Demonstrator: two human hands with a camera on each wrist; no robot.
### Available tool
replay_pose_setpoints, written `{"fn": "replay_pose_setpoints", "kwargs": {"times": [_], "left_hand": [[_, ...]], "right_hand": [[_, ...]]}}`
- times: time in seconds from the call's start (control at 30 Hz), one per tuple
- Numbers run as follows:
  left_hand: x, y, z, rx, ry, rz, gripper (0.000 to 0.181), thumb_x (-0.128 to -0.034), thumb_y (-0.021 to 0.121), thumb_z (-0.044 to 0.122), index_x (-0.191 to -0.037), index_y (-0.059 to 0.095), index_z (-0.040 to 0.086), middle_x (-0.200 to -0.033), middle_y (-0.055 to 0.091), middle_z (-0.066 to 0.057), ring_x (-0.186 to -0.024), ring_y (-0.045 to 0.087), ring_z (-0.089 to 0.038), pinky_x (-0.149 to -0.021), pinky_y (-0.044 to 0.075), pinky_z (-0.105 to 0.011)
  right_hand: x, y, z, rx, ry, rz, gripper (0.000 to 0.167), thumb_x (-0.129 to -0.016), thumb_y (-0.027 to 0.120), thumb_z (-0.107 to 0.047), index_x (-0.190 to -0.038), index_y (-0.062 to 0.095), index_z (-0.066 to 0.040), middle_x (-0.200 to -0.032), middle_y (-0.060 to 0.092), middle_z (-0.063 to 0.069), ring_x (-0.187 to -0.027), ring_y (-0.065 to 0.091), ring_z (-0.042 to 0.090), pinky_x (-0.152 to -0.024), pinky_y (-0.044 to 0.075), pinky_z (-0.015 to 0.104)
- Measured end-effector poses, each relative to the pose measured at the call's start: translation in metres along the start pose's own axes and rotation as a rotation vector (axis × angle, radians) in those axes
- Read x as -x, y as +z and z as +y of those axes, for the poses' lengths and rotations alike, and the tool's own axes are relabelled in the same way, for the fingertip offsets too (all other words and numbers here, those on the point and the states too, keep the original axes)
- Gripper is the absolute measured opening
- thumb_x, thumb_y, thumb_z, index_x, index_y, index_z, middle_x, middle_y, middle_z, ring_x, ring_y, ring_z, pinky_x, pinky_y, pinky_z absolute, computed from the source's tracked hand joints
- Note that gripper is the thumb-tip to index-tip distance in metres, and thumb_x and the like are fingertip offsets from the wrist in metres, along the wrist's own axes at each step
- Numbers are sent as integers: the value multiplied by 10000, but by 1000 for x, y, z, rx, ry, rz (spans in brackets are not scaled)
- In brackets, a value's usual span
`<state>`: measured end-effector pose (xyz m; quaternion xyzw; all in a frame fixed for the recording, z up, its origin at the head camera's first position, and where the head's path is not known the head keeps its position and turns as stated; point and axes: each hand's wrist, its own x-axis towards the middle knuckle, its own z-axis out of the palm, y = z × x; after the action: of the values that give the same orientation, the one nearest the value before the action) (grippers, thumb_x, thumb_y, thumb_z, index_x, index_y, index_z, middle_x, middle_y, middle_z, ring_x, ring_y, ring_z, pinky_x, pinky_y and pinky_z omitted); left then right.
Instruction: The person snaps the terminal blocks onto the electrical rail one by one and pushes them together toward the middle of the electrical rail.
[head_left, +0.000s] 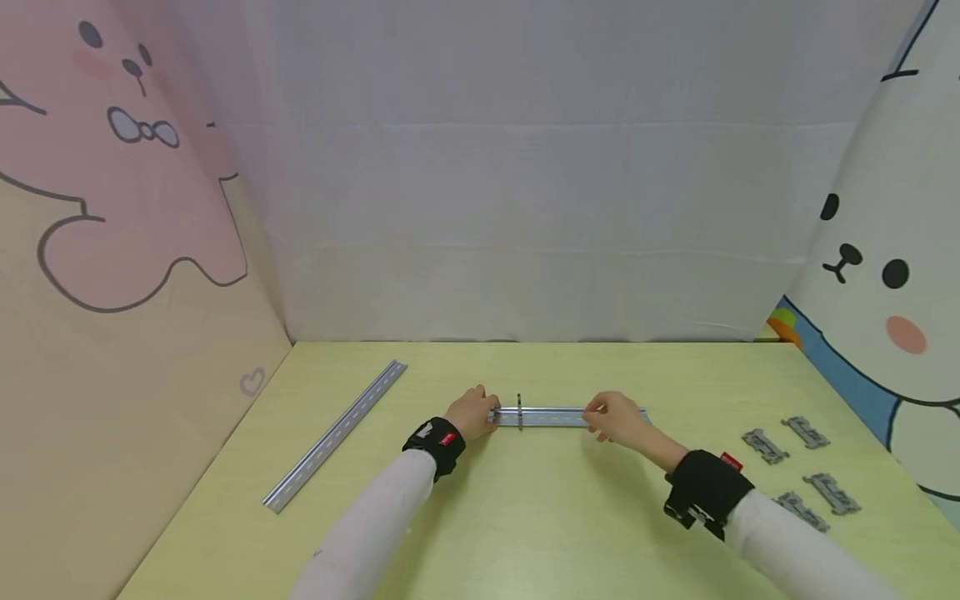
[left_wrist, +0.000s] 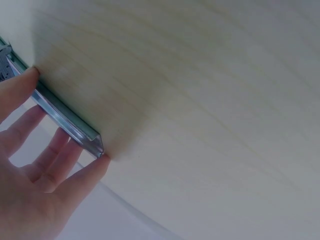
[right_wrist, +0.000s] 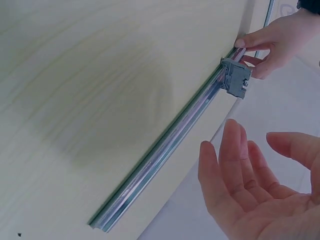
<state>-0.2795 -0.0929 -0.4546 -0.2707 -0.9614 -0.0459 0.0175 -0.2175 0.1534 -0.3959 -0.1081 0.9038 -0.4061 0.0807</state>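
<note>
A slotted metal DIN rail (head_left: 555,417) lies crosswise in the middle of the table. Its left end is held by my left hand (head_left: 471,414), thumb and fingers on both edges, as the left wrist view shows on the rail (left_wrist: 67,117). A thin grey terminal block (right_wrist: 235,78) stands across the rail close to the left hand's fingers. My right hand (head_left: 618,417) hovers over the rail's right part; in the right wrist view its fingers (right_wrist: 231,150) are loosely bent, apart from the rail and holding nothing.
A second, longer-looking DIN rail (head_left: 335,436) lies slanted on the left of the table. Several grey terminal blocks (head_left: 765,447) lie flat at the right. A white cloth (head_left: 525,208) hangs behind the table's back edge, with printed cloths at both sides.
</note>
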Motion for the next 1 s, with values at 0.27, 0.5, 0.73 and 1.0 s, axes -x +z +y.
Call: {"fn": "replay_pose_setpoints", "kwargs": {"times": [0.27, 0.5, 0.73, 1.0], "left_hand": [[-3, 2, -2, -3, -12, -13, 277, -767, 684, 181, -1017, 599, 97, -848, 455, -56, -789, 464, -194, -624, 428, -284], [-1, 4, 0, -10, -9, 1, 259, -771, 680, 179, -1004, 598, 101, -828, 440, -46, -764, 445, -183, -599, 415, -273], [-2, 5, -1, -30, -17, -1, 263, -774, 678, 195, -1006, 595, 103, -828, 433, -42, -776, 444, -184, -601, 416, -268], [-3, 5, 0, -23, -15, -3, 251, -775, 676, 192, -998, 597, 108, -829, 431, -32, -785, 443, -177, -608, 413, -260]], "right_hand": [[14, -18, 12, 17, -5, -25, 198, -848, 522, -59, -934, 558, 116, -719, 606, 142, -609, 597, 283, -536, 467, 322], [29, -40, 24, 54, 3, -57, 201, -853, 533, -80, -927, 554, 105, -734, 595, 122, -618, 585, 254, -583, 477, 364], [48, -60, 41, 150, 54, -61, 237, -844, 554, -105, -949, 546, 107, -760, 598, 121, -624, 566, 232, -554, 441, 326], [71, -72, 69, 276, 153, -73, 279, -831, 578, -121, -964, 535, 120, -787, 556, 109, -672, 537, 222, -572, 432, 343]]}}
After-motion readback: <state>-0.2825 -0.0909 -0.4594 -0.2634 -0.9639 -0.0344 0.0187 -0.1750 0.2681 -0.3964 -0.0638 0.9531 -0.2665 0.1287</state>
